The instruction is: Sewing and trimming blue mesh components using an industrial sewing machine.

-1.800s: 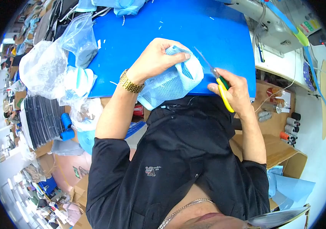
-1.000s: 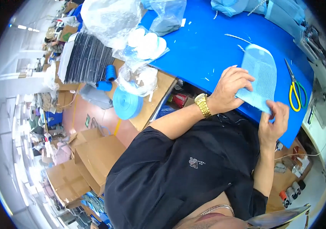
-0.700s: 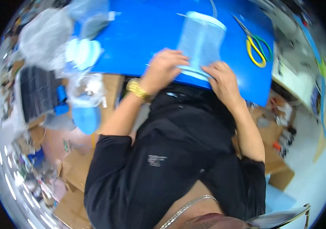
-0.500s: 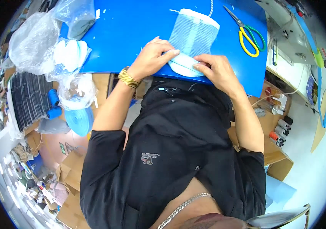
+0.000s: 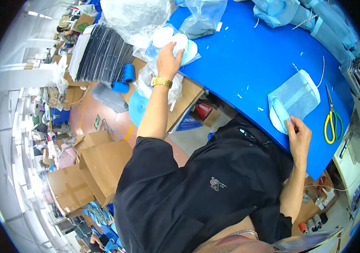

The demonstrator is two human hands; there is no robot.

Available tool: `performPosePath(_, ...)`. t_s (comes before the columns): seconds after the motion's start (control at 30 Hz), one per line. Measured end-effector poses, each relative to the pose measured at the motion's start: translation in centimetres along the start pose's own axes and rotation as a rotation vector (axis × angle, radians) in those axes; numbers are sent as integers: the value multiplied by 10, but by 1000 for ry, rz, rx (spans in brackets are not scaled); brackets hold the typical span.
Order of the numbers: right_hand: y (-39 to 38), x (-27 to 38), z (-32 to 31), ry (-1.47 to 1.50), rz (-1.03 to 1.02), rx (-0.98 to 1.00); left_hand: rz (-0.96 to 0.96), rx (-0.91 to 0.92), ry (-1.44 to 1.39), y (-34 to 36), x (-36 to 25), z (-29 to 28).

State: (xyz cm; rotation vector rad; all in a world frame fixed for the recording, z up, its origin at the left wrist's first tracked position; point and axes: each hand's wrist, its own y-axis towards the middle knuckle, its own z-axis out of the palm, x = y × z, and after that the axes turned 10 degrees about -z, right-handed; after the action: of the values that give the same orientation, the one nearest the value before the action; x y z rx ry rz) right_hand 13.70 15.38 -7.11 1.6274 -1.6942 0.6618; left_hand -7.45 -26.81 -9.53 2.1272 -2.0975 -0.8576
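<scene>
My left hand (image 5: 169,61) reaches to a pile of white oval pads (image 5: 163,37) in clear plastic at the table's left edge, fingers closed on one pad. My right hand (image 5: 298,133) pinches the folded light-blue band (image 5: 278,110) at the lower end of a mesh pouch (image 5: 298,95), which lies on the blue table (image 5: 230,63) with cords near its far end. Right of the pouch, scissors (image 5: 332,126) with yellow and green handles lie loose.
Crumpled plastic bags (image 5: 131,19), a dark layered stack (image 5: 102,57) and blue thread spools (image 5: 128,74) are at the left. More mesh pieces (image 5: 323,29) line the far right edge, beside a machine (image 5: 359,149). Open cardboard boxes (image 5: 102,168) stand on the floor.
The scissors went from my right hand onto the table, and the pouch was laid flat with its end folded. My left hand left the pouch for the white pads as the view turned left.
</scene>
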Motion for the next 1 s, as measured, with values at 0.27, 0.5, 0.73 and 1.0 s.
performPosePath(0.27,2,-2,2,36,14,-24,69,-39,38,-11,3,19)
performPosePath(0.5,2,-6,3,52,23,-40,-3,-91,-5,-10,1,17)
performPosePath(0.73,2,1,1,132,69,-35,-128,-38,12,0,8,16)
performPosePath(1.0,-7,1,2,161,28,-60,-189,236,-863,-9,-66,-14)
